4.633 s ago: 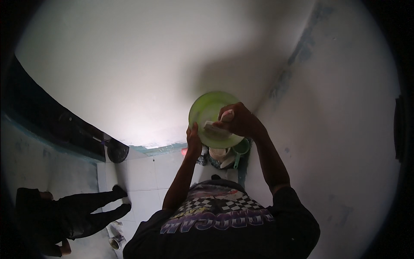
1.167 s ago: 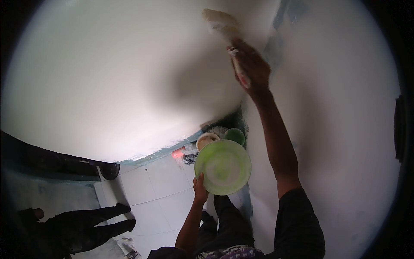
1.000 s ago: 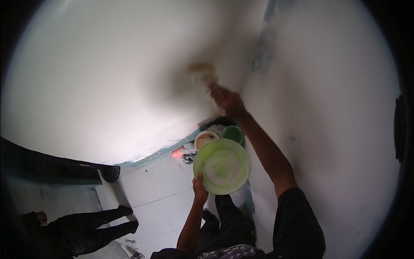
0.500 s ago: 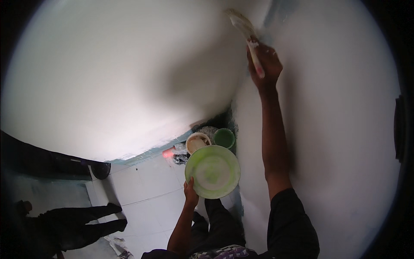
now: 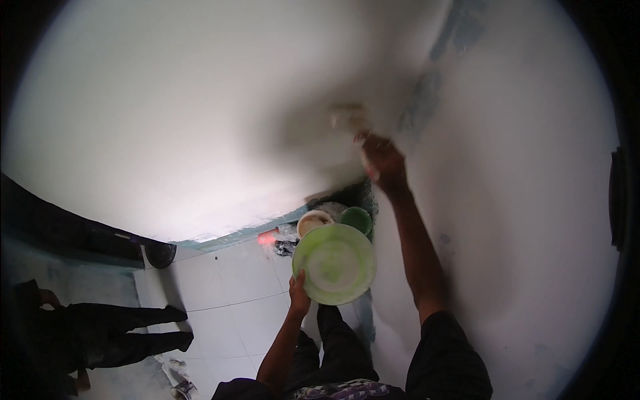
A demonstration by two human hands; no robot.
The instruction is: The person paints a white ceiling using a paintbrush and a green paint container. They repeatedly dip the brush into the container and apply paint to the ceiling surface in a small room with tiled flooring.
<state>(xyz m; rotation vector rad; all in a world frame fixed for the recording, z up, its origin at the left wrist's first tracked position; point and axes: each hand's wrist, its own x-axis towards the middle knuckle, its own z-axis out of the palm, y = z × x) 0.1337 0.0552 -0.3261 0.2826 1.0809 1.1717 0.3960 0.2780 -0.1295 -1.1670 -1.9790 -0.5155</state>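
Note:
My left hand grips the near-left rim of a round green plate, its thumb over the edge. A whitish film coats the plate's middle. Up at the wall corner, my right hand is closed round the handle of a paintbrush, smeared by motion. The brush's wide end points up and left, close to the white wall; I cannot tell whether it touches. A bluish unpainted-looking strip runs along the corner beside my right hand.
Beyond the plate, a white bucket and a green bucket stand in the corner. Left of them lie a red object and crumpled plastic. Another person in dark trousers stands at the left on the tiled floor.
My right hand has come down and left with the paintbrush, away from the upper corner. The plate in my left hand has shifted slightly right in the picture.

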